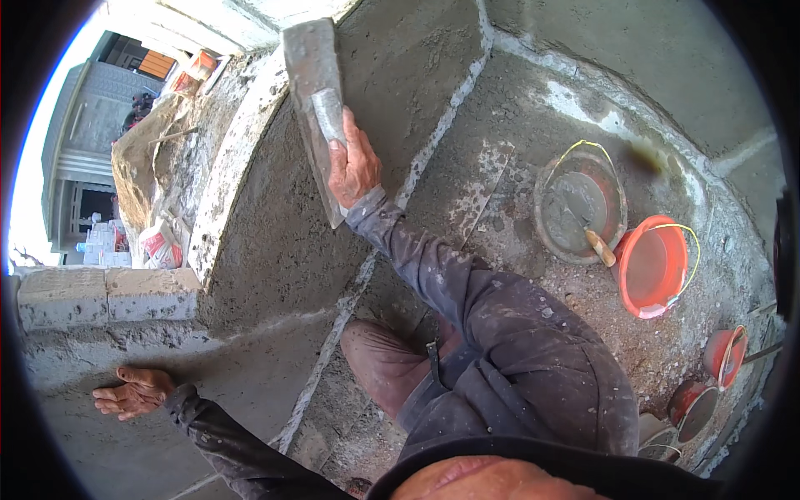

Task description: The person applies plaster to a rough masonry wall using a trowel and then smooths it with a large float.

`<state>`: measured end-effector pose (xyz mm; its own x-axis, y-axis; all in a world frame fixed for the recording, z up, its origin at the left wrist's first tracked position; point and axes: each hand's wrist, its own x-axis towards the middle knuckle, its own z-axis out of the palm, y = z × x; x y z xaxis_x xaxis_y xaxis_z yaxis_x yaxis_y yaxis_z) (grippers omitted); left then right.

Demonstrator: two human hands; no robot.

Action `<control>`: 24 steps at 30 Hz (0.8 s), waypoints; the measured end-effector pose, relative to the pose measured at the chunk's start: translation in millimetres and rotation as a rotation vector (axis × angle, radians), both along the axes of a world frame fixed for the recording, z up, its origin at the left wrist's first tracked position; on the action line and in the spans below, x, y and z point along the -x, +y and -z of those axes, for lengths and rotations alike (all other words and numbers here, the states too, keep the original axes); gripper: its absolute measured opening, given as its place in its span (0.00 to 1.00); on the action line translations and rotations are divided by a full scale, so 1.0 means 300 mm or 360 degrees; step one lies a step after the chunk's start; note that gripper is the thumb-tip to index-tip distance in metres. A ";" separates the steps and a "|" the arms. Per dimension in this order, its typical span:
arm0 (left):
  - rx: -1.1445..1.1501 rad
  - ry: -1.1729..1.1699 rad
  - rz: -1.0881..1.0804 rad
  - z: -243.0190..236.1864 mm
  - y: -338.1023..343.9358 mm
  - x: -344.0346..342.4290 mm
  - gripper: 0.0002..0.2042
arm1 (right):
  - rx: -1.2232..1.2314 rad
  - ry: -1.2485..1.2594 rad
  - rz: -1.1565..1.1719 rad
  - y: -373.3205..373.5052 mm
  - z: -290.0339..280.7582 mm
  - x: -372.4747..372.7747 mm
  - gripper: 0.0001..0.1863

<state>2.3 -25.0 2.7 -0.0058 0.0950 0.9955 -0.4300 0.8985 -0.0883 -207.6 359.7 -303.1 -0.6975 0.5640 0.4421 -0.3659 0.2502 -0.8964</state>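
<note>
Over a rough, grey, cement-rendered wall (267,225), my right hand (354,171) is closed around the blocky, pale grey handle (328,115) of a long, narrow, flat plastering float (311,52), with my thumb lying along the grip. The float stretches across the upper part of the wall, its wide end by the pale, chipped edging (240,158) and its tapered end below my wrist. Its back is dull grey, blotched and smeared with mortar; the handle shows lighter and smoother.

My left hand (133,393) grasps nothing: its fingers are spread loosely before the smoother grey surface under a row of pale, pitted blocks (67,296). I cannot tell whether it touches that surface. Both my dark, creased sleeves (442,267) are spotted with pale splashes.

Beyond my right arm, a jagged whitish strip of mortar (446,125) marks the wall's foot. On the gritty, crumb-strewn floor (575,304) stands a round, grey-crusted bucket (546,227) with a thin yellow handle; a trowel with a worn wooden grip (598,247) leans in it. Just beside it sits a bright orange-red bucket (669,240), and farther off, two smaller red buckets (714,354).
</note>
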 end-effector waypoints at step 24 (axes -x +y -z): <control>0.0029 0.0028 -0.0013 0.010 -0.008 0.007 0.48 | 0.0533 -0.1007 0.0166 0.230 0.401 0.145 0.31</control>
